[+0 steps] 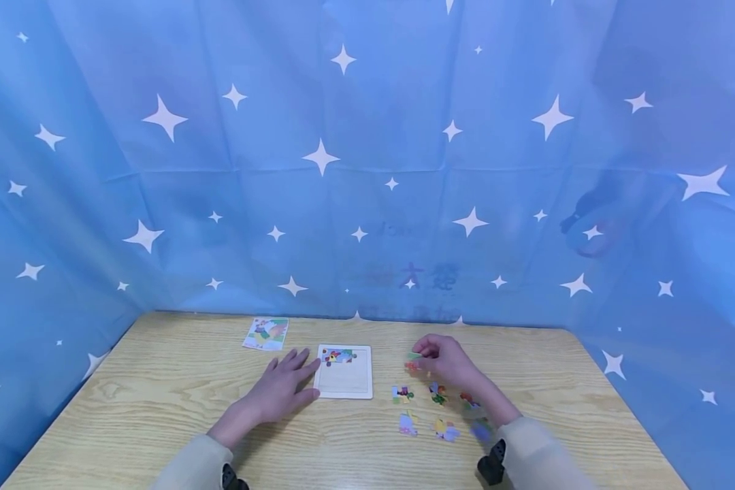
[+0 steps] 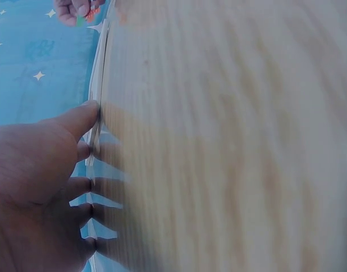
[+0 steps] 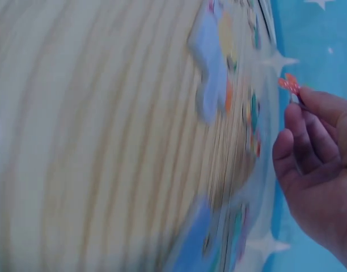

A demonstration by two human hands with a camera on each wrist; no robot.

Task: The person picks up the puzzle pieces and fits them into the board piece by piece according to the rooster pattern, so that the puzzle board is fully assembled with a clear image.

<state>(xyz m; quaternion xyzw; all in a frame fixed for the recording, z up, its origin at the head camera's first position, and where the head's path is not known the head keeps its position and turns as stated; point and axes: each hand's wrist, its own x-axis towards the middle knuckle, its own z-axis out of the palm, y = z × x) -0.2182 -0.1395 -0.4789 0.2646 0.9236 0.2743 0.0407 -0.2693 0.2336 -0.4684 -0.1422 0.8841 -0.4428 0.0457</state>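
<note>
A white square puzzle tray (image 1: 350, 384) lies mid-table, with joined puzzle pieces (image 1: 339, 356) along its upper left. My left hand (image 1: 282, 388) has its fingers spread, and its thumb and fingertips touch the tray's left edge. To the right of the tray, my right hand (image 1: 446, 361) pinches a puzzle piece (image 3: 289, 84) with red and green on it between thumb and fingers. In the right wrist view that piece is lifted off the table. Below this hand lie loose puzzle pieces (image 1: 407, 424), several of them, some partly behind the right forearm.
A printed picture card (image 1: 266, 333) lies at the back left of the wooden table (image 1: 177, 381). Behind the table hangs a blue curtain with white stars (image 1: 367, 136). The table's back edge meets this curtain.
</note>
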